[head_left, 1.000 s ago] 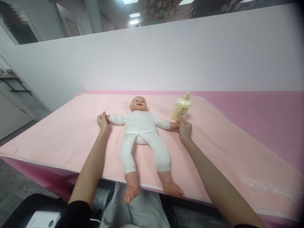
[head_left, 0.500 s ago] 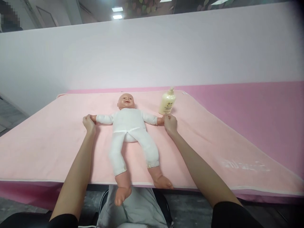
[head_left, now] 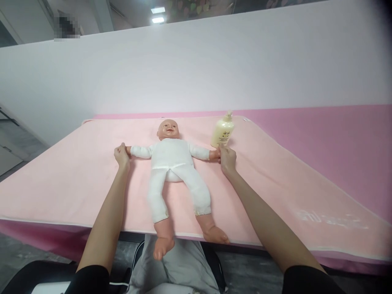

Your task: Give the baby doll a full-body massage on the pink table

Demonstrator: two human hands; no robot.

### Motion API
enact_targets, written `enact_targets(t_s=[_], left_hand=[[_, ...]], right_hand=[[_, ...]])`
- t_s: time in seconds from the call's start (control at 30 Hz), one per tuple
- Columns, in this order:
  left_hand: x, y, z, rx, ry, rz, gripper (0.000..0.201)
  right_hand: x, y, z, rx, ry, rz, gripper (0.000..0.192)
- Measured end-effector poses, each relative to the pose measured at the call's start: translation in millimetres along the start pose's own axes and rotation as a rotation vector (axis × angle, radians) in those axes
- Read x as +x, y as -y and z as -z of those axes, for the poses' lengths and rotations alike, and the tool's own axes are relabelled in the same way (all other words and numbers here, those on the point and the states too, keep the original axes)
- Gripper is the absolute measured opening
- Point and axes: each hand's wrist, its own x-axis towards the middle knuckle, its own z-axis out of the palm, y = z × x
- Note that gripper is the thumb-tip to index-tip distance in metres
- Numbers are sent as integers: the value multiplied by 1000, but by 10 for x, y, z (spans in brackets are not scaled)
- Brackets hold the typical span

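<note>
I see the baby doll (head_left: 174, 163) flat on its back at the centre of the frame, head toward the top, dressed in a white suit (bare head, hands and feet). Its arms are spread wide, its legs splayed, and both feet hang past the bench's near edge.

A doll (head_left: 175, 163) in white clothing lies on a pale pink blanket (head_left: 76, 179); the bottle (head_left: 222, 131) is cream-yellow.

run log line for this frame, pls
left hand: grip on doll hand | right hand: grip on other doll hand | bottle: upright
</note>
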Motion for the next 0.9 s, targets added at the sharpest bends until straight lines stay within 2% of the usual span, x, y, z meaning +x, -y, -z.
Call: enact_targets(t_s=[0.17, 0.4, 0.57, 0.7, 0.9], left_hand=[[41, 70, 18, -14, 39, -8, 19], [105, 184, 40, 0, 35, -34, 29], [70, 139, 26, 66, -8, -44, 35], [35, 81, 16, 20, -8, -9, 39], [-10, 53, 28, -19, 40, -35, 22]], right_hand=[[-22, 49, 37, -98, 0, -75, 36], [-3, 14, 41, -187, -9, -72, 34], [-26, 16, 31, -84, 2, -68, 35], [-47, 56, 33, 5, 42, -104, 39], [2, 28, 51, -96, 84, -76, 37]])
